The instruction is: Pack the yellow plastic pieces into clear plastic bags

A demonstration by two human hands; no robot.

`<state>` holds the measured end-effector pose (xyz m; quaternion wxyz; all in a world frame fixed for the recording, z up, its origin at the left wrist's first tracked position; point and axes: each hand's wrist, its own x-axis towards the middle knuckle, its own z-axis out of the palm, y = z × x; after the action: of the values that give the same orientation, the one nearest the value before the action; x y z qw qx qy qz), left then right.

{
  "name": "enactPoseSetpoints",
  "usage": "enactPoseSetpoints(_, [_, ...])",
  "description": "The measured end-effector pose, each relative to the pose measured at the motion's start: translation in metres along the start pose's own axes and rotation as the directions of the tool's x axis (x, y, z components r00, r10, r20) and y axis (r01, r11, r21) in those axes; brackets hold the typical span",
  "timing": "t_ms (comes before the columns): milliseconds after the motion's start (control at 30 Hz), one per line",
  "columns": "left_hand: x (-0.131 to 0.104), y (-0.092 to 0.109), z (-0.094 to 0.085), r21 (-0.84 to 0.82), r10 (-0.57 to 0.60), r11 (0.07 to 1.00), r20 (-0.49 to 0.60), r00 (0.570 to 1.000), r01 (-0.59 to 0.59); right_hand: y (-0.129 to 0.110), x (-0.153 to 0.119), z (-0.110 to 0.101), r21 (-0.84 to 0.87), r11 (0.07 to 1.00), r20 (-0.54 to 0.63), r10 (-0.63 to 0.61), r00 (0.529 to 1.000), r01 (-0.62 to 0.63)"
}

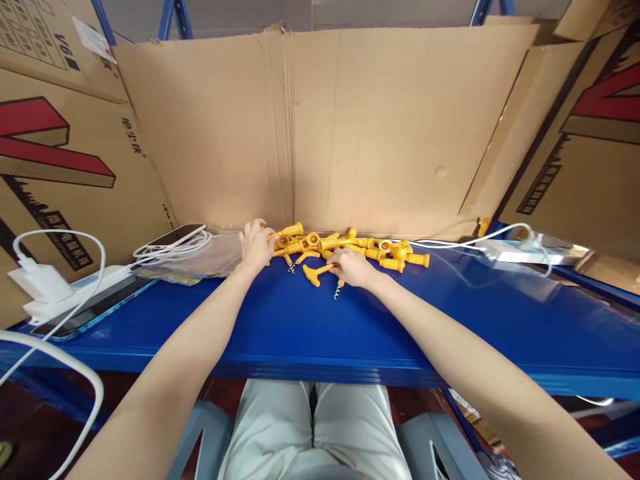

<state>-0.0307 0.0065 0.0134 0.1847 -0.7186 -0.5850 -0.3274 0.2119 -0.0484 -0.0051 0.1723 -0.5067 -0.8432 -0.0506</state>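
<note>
Several yellow plastic pieces (367,244) lie heaped along the back of the blue shelf (320,333), some of them with metal spirals. My left hand (256,243) is at the heap's left end, its fingers bent over a yellow piece; whether it grips it is unclear. Against the front of the heap, my right hand (353,268) has its fingers closed round the shaft end of a yellow T-shaped corkscrew (313,275). Just below those fingers a metal spiral (339,290) points toward the front edge.
Cardboard panels (390,127) stand behind and at both sides. On the left are a clear plastic bag (215,257), a phone (177,235), a power strip (85,290) with a charger, and a dark tablet or phone (100,309). White cables and another power strip (525,251) lie at the right.
</note>
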Motion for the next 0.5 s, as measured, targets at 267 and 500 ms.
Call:
enactPoseSetpoints(267, [0.034,-0.006,-0.014,0.244,0.475,0.831,0.160,0.866,-0.500,0.000,0.000,0.000,0.032,0.999,-0.009,0.004,1.000,-0.004])
enactPoseSetpoints(500, [0.066,-0.011,0.000,0.098,0.631,0.707,0.361,0.687,-0.700,0.001,-0.001,0.000,0.024,1.000,-0.009,-0.015,1.000,0.015])
